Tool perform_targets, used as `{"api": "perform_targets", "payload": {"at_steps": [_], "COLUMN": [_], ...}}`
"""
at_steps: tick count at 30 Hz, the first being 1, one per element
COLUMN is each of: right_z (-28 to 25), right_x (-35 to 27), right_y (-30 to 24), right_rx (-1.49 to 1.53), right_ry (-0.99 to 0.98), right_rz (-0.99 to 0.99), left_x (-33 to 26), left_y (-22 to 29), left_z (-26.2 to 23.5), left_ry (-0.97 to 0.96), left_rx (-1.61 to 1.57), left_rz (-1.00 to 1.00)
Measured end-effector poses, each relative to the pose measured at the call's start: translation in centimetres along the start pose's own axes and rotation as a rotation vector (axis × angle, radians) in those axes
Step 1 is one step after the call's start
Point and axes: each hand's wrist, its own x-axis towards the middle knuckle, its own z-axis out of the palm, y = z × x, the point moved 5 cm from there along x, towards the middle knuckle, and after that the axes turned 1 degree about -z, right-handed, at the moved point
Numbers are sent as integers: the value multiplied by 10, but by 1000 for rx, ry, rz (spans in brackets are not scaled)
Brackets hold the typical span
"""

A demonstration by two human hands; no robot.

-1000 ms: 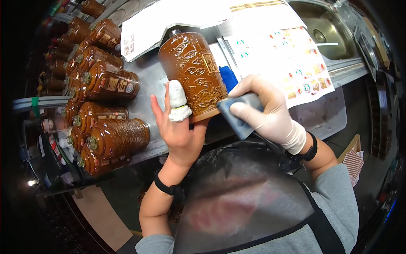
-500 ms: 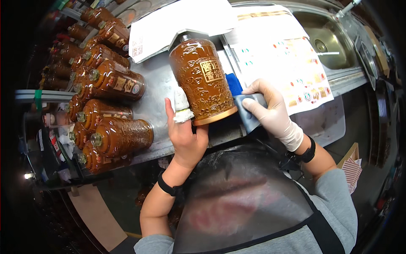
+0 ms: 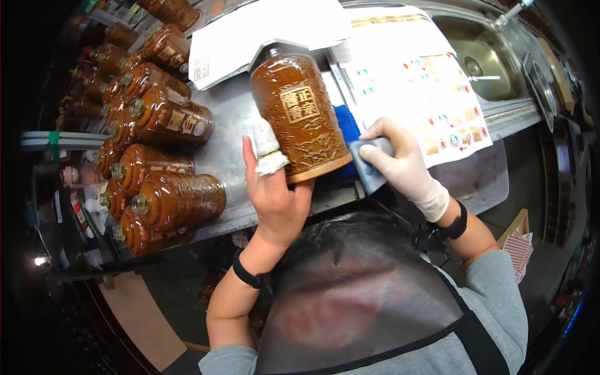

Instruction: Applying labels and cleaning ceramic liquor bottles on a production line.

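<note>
A large brown embossed bottle (image 3: 307, 137) lies tilted over the metal counter, its neck pointing away from me and its gold-rimmed base toward me. On its front is a gold-framed square panel. My left hand (image 3: 275, 203) steadies the bottle from its lower left, with fingers at the side and base; one finger is wrapped in white cloth. My right hand (image 3: 403, 165), in a white glove, pinches a grey-blue flat pad (image 3: 370, 167) just right of the base. A darker blue cloth (image 3: 347, 125) lies beside the bottle, partly hidden by it.
Several similar brown bottles (image 3: 181, 197) lie stacked along the left. White boards (image 3: 269, 28) stand behind the bottle's neck. A sheet of small coloured stickers (image 3: 425, 106) lies to the right, with a metal sink (image 3: 478, 59) beyond and a clear plastic bin (image 3: 481, 181) below it.
The bottle has turned about its length, so its gold-framed panel sits further left. My left hand has shifted slightly; the right hand with the pad stays in nearly the same place.
</note>
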Motion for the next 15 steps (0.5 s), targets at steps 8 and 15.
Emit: {"api": "perform_targets", "payload": {"at_steps": [8, 15], "right_z": [2, -3], "right_x": [-11, -3], "right_y": [-19, 9], "right_rx": [-83, 78], "right_ry": [-79, 30], "right_rz": [-239, 78], "left_x": [-2, -2], "left_y": [10, -6], "left_z": [-4, 0], "left_ry": [-27, -19], "left_rx": [17, -71], "left_rz": [-39, -125]}}
